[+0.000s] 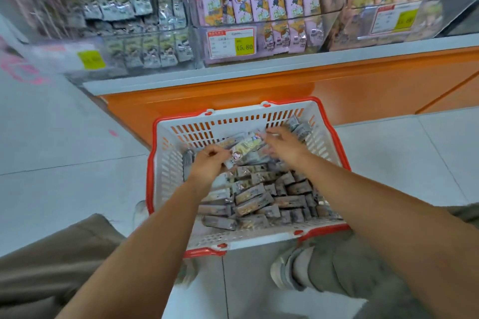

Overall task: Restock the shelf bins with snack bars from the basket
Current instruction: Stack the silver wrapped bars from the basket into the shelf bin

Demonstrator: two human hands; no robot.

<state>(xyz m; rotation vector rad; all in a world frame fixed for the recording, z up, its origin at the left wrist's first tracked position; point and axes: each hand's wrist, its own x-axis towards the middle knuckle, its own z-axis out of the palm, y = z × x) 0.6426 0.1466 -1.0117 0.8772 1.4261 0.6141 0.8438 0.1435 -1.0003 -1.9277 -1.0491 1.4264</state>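
Floor-level restock: basket (pixel 166 163) of snack bars (pixel 259 197) sits near the shelf bins (pixel 285 19). L hand (pixel 207 163) grips several bars; R hand (pixel 285 145), fingers loosely spread, touches the same bunch.

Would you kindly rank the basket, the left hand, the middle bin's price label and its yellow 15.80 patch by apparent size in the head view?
1. basket
2. left hand, gripping snack bars, and price label: about alike; the label sits farther off, so unranked.
3. yellow patch
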